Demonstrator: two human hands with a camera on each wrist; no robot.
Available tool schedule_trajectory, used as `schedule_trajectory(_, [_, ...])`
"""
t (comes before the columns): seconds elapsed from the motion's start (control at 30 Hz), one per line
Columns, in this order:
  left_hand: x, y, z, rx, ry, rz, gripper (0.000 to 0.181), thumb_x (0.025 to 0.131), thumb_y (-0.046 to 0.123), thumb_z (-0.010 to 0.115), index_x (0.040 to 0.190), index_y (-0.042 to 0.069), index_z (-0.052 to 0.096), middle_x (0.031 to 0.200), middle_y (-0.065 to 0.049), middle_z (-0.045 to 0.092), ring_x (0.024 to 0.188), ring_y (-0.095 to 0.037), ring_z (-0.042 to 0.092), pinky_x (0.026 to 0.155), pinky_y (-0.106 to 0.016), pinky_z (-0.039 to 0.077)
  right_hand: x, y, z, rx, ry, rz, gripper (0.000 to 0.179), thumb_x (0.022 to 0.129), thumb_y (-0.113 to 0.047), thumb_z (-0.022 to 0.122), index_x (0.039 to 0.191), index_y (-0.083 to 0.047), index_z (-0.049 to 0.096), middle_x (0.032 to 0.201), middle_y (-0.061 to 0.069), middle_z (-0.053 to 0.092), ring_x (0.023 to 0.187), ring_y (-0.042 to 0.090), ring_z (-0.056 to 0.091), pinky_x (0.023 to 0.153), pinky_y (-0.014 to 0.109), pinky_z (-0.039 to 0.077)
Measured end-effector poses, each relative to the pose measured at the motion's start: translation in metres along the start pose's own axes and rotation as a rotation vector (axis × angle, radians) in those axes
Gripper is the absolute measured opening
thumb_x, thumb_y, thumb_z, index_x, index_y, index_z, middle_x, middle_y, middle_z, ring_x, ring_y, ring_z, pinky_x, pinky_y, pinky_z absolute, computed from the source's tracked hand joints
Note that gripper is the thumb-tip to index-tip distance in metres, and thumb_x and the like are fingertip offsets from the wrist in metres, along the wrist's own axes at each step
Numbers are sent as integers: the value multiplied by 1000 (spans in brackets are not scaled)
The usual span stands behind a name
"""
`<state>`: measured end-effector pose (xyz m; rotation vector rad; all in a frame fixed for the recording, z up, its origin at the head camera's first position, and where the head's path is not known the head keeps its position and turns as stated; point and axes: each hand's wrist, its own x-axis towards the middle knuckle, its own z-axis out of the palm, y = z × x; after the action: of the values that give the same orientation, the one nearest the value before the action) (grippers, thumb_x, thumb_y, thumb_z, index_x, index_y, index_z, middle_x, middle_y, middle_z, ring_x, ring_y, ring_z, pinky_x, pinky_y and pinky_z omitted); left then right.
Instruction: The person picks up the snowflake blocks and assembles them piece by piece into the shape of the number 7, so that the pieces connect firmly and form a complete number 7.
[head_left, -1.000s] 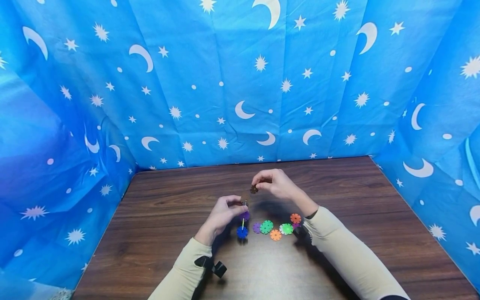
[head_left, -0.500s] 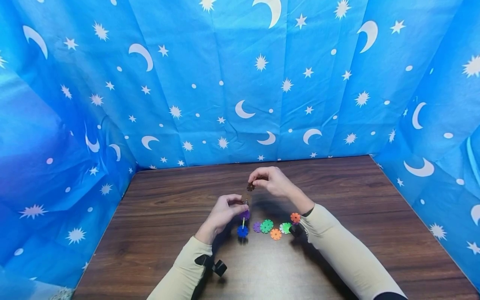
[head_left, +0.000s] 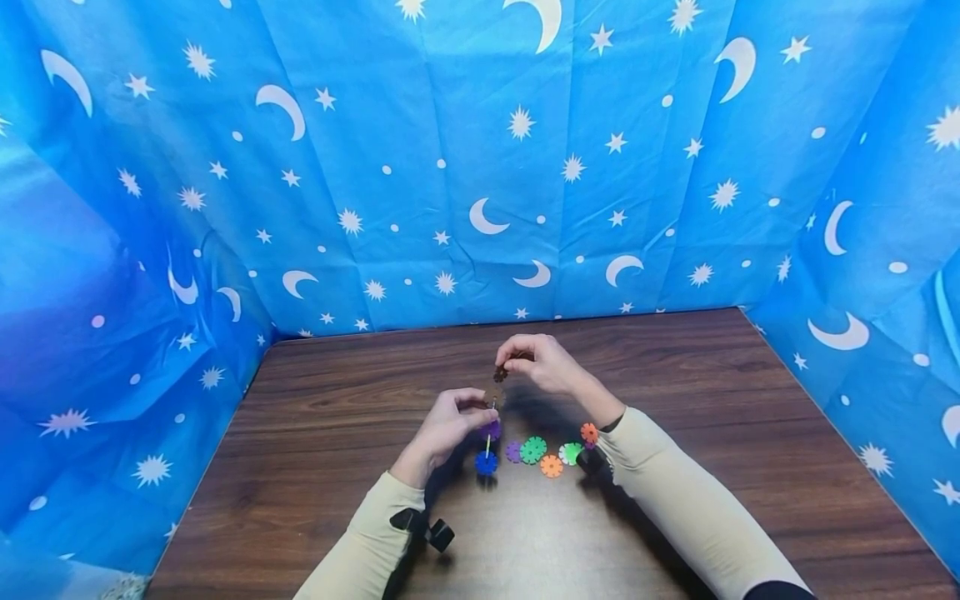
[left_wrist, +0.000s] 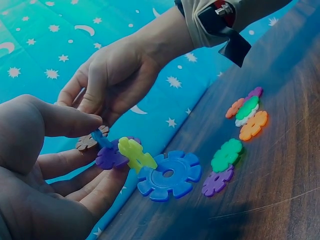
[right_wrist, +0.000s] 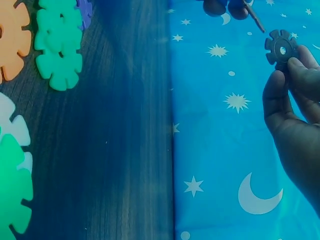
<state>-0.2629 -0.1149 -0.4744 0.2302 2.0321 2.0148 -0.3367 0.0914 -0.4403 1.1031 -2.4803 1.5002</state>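
My left hand (head_left: 450, 425) pinches a chain of slotted disc pieces between thumb and fingers. Hanging lowest is a blue disc (left_wrist: 170, 175), joined to a yellow disc (left_wrist: 136, 155), then a purple disc (left_wrist: 112, 156) and a light blue piece (left_wrist: 100, 137) by the fingertips. At the chain's upper end a brownish disc (head_left: 493, 396) shows; in the right wrist view it appears edge-on. My right hand (head_left: 547, 364) pinches a separate dark brown disc (right_wrist: 281, 49) by its edge, just above the chain's top. A small gap parts the two brown discs in the right wrist view.
Loose discs lie in a row on the wooden table (head_left: 337, 467): purple (head_left: 513, 452), green (head_left: 533, 450), orange (head_left: 551, 466), light green (head_left: 572, 453) over white, and another orange (head_left: 589, 433) by the right sleeve. A blue star-patterned cloth (head_left: 420, 250) surrounds the table.
My right hand has shifted slightly left, bringing its brown disc nearer over the chain's upper end. My left hand stays almost still with the chain.
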Motion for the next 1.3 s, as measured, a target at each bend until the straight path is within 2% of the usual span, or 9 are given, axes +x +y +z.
schedule_trajectory(0.3, [-1, -1, 0, -7, 0, -14, 26, 87, -4, 66, 110, -13, 57, 87, -5, 68, 76, -11, 68, 74, -26, 57, 0, 2, 4, 34, -25, 14, 10, 92, 2, 62, 93, -4, 70, 94, 12, 70, 87, 25, 64, 76, 26, 52])
schedule_trajectory(0.53, [-1, -2, -1, -17, -1, -16, 26, 86, -3, 66, 110, -12, 58, 87, -5, 68, 77, -11, 68, 73, -25, 56, -6, -38, -1, 48, -48, 24, 9, 91, 8, 58, 92, 5, 66, 92, 18, 67, 84, 25, 62, 75, 27, 53])
schedule_trajectory(0.73, [-1, -3, -2, -15, -13, -7, 28, 87, -2, 67, 110, -14, 58, 88, -6, 67, 76, -11, 67, 73, -25, 55, -6, -37, -2, 65, -58, 27, 9, 91, 9, 58, 92, 5, 66, 92, 18, 67, 85, 24, 62, 76, 28, 54])
schedule_trajectory(1.0, [-2, 0, -2, -16, -4, -12, 28, 86, -2, 68, 109, -13, 58, 88, -5, 68, 77, -10, 67, 73, -24, 55, -5, -37, -2, 91, -97, 22, 8, 92, 9, 57, 91, 6, 64, 91, 18, 66, 86, 27, 62, 77, 25, 53])
schedule_trajectory(1.3, [-2, 3, 0, -6, 1, -22, 27, 86, -3, 66, 109, -13, 58, 86, -4, 68, 76, -10, 68, 72, -24, 55, -6, -34, -1, 97, -103, 15, 8, 92, 9, 56, 91, 6, 63, 91, 18, 65, 86, 23, 61, 78, 25, 52])
